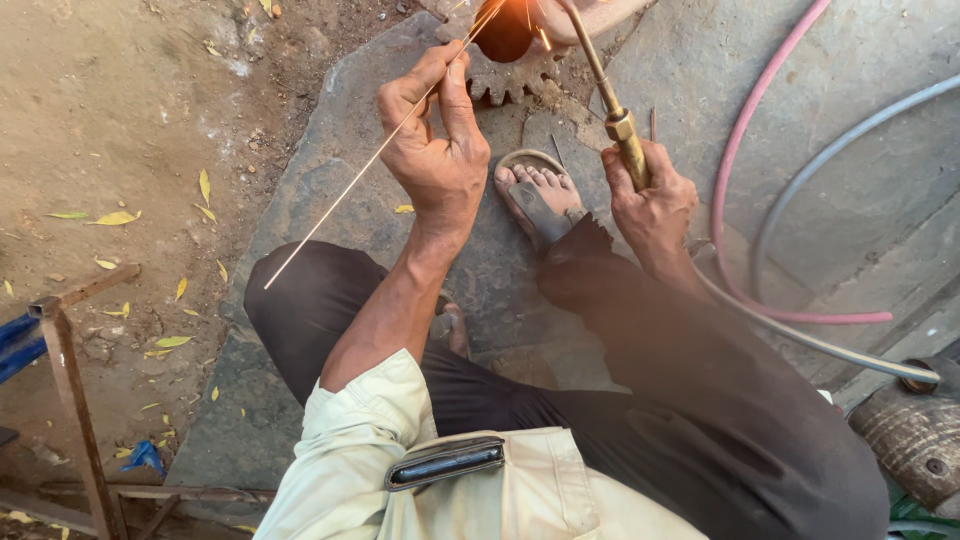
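At top centre of the frame a gear (515,75) lies on a stone slab (330,190). The rod (370,160) slants from lower left, the torch (612,110) from the right; hoses (745,150) curve at right.

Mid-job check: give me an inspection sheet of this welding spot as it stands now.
Surface: grey stone slab on bare dirt.
Job's things: toothed gear glowing orange at the flame; thin filler rod; brass torch.
Clutter: yellow leaves, blue scrap.
Hands: left hand pinches the rod; right hand grips the torch.
Cables: pink hose and grey hose run from the torch.
Surroundings: sandalled foot near the gear; rusty frame; cylinder.
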The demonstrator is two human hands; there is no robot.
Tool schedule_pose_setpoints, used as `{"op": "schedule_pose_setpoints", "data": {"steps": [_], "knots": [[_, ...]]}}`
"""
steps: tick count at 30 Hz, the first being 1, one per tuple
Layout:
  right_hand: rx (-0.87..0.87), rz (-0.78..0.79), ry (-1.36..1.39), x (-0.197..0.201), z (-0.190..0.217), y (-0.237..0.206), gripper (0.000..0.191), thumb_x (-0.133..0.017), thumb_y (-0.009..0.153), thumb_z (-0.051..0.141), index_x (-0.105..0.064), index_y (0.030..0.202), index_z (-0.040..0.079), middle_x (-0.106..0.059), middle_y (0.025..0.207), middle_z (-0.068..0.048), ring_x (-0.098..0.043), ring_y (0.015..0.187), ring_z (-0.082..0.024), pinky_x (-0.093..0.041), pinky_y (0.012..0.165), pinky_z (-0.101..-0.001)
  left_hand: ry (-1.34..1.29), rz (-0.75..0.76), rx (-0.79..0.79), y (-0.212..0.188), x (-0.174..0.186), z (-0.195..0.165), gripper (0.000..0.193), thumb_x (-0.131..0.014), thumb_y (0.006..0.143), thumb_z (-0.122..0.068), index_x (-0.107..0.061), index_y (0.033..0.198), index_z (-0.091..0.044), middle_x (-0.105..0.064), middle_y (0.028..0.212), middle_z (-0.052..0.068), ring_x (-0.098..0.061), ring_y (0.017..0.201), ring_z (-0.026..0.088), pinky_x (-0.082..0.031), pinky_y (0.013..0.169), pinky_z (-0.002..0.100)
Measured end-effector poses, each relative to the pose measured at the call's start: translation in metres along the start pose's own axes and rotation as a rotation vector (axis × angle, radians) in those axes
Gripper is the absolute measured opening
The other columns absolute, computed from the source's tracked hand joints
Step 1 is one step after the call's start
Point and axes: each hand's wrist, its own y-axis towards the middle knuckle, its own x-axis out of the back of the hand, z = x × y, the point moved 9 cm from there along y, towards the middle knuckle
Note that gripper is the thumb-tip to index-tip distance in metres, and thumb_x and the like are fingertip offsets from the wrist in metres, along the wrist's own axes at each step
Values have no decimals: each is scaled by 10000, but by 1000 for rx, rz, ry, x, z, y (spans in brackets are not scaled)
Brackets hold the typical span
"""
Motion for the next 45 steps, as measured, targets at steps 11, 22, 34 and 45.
{"op": "schedule_pose_setpoints", "data": {"steps": [11,22,34,45], "knots": [[-22,-12,-23,2,1,-1,225,-787,1016,266,-746,1153,92,-653,674,-57,-635,620,-111,-497,580,-305,-56,-5,29,2,-2,0,148,-595,1075,58,-520,1201,40,-668,1245,188,-726,1097,200,-675,972,278],[19,-30,-8,2,-1,-1,203,-791,1020,255,-743,1152,109,-643,682,-36,-618,621,-96,-495,587,-302,37,-75,-19,3,9,-14,219,-646,1076,12,-510,1247,3,-659,1229,121,-724,1065,165,-663,910,238],[19,-37,-15,1,-4,-2,219,-796,1023,267,-740,1164,110,-648,686,-38,-622,619,-101,-494,585,-301,62,-20,-88,0,3,-14,187,-612,1093,7,-511,1251,-11,-669,1272,115,-725,1119,167,-674,930,230],[-19,-48,-74,2,-10,-2,247,-811,999,305,-739,1160,133,-637,674,-52,-616,608,-119,-497,599,-319,81,-7,-75,0,0,-13,167,-606,1100,25,-521,1237,-20,-675,1283,115,-719,1138,177,-660,976,266]]}}
